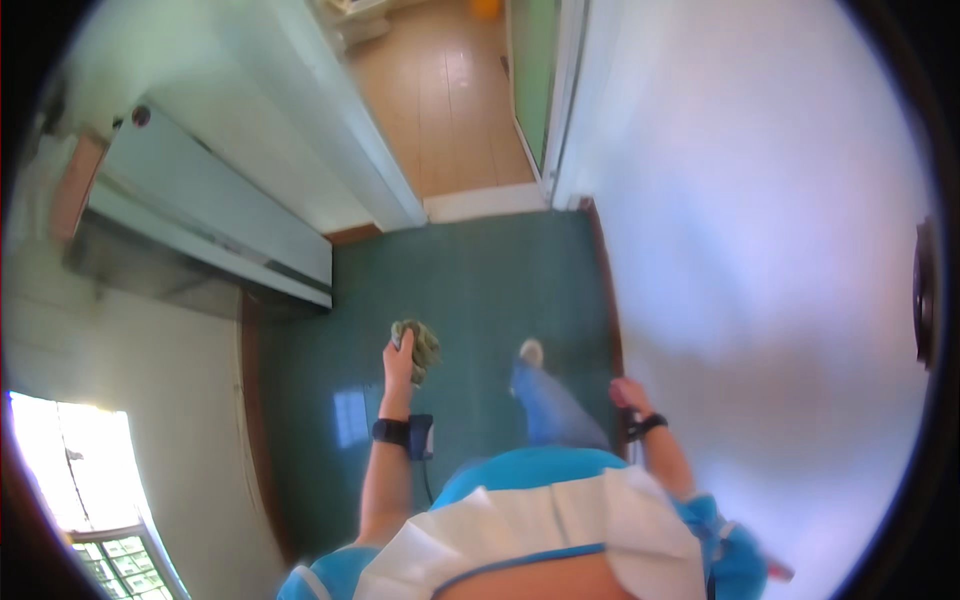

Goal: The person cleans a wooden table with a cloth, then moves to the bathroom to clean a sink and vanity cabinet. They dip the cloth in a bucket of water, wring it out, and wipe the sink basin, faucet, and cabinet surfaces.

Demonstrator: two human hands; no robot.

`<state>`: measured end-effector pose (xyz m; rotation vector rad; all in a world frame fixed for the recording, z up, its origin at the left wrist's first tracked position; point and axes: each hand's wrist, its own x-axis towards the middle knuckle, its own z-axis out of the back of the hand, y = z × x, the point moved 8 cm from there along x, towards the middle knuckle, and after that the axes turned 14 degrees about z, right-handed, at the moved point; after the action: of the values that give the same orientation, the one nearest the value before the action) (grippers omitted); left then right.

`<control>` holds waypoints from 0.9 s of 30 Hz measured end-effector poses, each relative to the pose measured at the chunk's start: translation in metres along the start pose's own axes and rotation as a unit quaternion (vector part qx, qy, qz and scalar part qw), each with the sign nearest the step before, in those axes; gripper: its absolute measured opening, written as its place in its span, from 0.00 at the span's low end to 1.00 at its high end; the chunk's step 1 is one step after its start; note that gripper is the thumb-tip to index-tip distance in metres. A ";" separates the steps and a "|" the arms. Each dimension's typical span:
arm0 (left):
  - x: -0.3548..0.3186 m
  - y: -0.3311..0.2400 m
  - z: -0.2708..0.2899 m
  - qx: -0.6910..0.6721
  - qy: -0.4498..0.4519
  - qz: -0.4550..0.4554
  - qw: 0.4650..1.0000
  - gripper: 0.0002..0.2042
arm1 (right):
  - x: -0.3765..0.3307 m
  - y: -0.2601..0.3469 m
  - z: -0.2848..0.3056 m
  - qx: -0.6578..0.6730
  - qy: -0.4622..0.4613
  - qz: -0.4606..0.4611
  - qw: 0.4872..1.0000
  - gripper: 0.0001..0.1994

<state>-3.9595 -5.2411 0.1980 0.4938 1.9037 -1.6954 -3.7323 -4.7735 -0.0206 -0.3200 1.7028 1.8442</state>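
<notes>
Head view: your left hand (398, 358) grips a crumpled cloth (425, 350) above the green floor (480, 270); your right hand (629, 392), near the wall (740, 250), looks curled, contents unclear. If your grip loosens, you could slip on the cloth.

Probably a home (doorway (480, 203), skirting (608, 280)).

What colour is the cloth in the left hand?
The cloth is a muted green, seen in the head view.

A: How is the cloth (425, 352) looking?
B: It's looking matt and crumpled, while the floor (470, 280) is shining, smooth and glossy.
A: And the trouser leg (558, 408)?
B: That's looking like matt, woven denim.
</notes>
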 end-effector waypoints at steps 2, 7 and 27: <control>0.037 -0.008 -0.011 -0.008 -0.016 0.017 1.000 0.14 | 0.042 0.026 0.004 -0.038 0.000 -0.012 0.999 0.09; 0.119 -0.074 -0.027 -0.053 -0.046 0.056 0.996 0.13 | 0.161 0.155 -0.024 0.071 -0.035 -0.007 0.997 0.09; 0.530 -0.415 -0.170 -0.013 -0.010 -0.022 1.000 0.13 | 0.595 0.508 -0.163 -0.026 0.089 0.062 0.994 0.10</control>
<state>-4.6501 -5.1749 0.2133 0.4254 1.9336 -1.6940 -4.5292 -4.7716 0.0417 -0.4203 1.8322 2.0043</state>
